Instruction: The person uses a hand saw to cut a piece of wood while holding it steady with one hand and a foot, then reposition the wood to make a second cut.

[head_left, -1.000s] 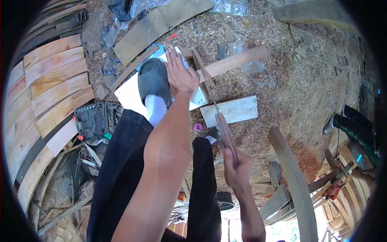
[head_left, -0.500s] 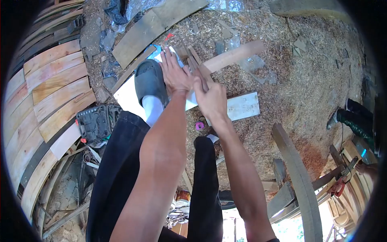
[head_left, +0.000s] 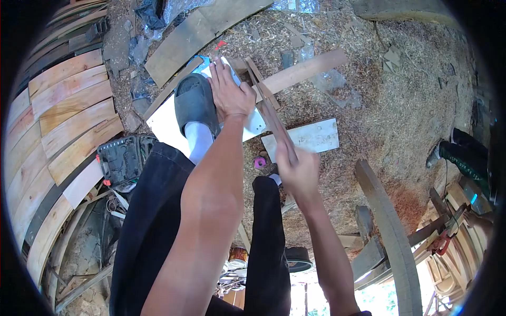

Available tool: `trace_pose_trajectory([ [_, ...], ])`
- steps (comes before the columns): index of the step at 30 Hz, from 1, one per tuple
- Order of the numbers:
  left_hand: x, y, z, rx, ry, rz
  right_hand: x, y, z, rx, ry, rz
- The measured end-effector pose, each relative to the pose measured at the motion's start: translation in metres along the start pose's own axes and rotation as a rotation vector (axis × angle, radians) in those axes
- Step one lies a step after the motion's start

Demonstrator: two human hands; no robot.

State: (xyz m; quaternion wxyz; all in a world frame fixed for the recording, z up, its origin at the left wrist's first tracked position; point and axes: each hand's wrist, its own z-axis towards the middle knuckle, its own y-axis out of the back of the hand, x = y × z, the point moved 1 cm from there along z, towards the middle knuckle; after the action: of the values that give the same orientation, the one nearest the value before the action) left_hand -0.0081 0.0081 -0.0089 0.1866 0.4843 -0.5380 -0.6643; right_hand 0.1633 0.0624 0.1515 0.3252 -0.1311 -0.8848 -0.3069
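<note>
My left hand lies flat, fingers stretched out, pressing on a white board on the ground. Beside it my left foot, in a dark grey slide sandal, stands on the same board. My right hand, smeared by motion, is wrapped round the near end of a long, narrow hand saw. The saw runs forward along the board's right edge, close by my left hand. Past that edge a pale wooden plank sticks out to the right. A second white board lies under and right of the saw.
Sawdust and shavings cover the ground. A pink ring-shaped roll lies near my right knee. At left are an open tool case and stacked planks. A thick beam stands at right; another person's leg shows beyond.
My right hand has drawn back toward me and to the right with the saw, so more of its length shows. My left hand and foot have stayed in place on the board.
</note>
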Motion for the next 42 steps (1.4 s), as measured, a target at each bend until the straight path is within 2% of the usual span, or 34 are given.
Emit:
trace_pose_trajectory([
  [3, 0.001, 0.0, 0.001, 0.026, 0.004, 0.011, 0.01, -0.047, 0.078, -0.084, 0.048, -0.029],
  [6, 0.004, 0.001, 0.002, 0.06, 0.032, -0.051, 0.036, -0.052, 0.099, -0.107, 0.026, -0.108],
  [9, 0.003, -0.001, 0.002, 0.038, 0.025, -0.025, 0.021, -0.045, 0.079, -0.111, 0.065, -0.036],
  [11, 0.001, 0.001, 0.002, 0.03, 0.011, -0.005, 0.021, -0.022, 0.039, -0.037, 0.022, 0.043],
  [15, 0.0, 0.001, 0.001, -0.011, -0.014, -0.021, 0.022, 0.02, -0.052, -0.017, -0.117, 0.129],
  [17, 0.001, 0.001, 0.0, -0.003, -0.005, -0.024, 0.019, 0.036, -0.082, 0.041, -0.22, 0.021],
  [20, -0.003, 0.004, 0.003, 0.02, 0.01, -0.023, 0.007, 0.038, -0.09, 0.065, -0.182, -0.036],
  [23, -0.001, 0.005, 0.001, 0.031, 0.004, 0.009, 0.001, 0.029, -0.079, -0.047, -0.064, 0.07],
  [24, -0.002, 0.005, 0.001, 0.038, 0.018, 0.006, 0.002, 0.025, -0.066, -0.024, -0.043, 0.03],
  [29, 0.002, -0.001, 0.001, 0.051, 0.005, 0.048, 0.009, -0.038, 0.071, -0.049, 0.055, 0.005],
  [31, 0.001, 0.003, 0.007, 0.055, 0.007, 0.001, 0.038, -0.047, 0.098, -0.035, -0.023, -0.071],
  [35, 0.002, -0.001, 0.0, 0.03, -0.011, -0.038, 0.025, -0.039, 0.079, -0.084, 0.03, -0.023],
  [38, -0.001, 0.001, 0.001, 0.009, -0.009, 0.006, 0.016, -0.003, 0.007, 0.014, -0.067, -0.003],
  [42, 0.001, 0.0, -0.002, -0.003, -0.006, -0.009, 0.006, 0.038, -0.081, -0.001, -0.121, 0.088],
])
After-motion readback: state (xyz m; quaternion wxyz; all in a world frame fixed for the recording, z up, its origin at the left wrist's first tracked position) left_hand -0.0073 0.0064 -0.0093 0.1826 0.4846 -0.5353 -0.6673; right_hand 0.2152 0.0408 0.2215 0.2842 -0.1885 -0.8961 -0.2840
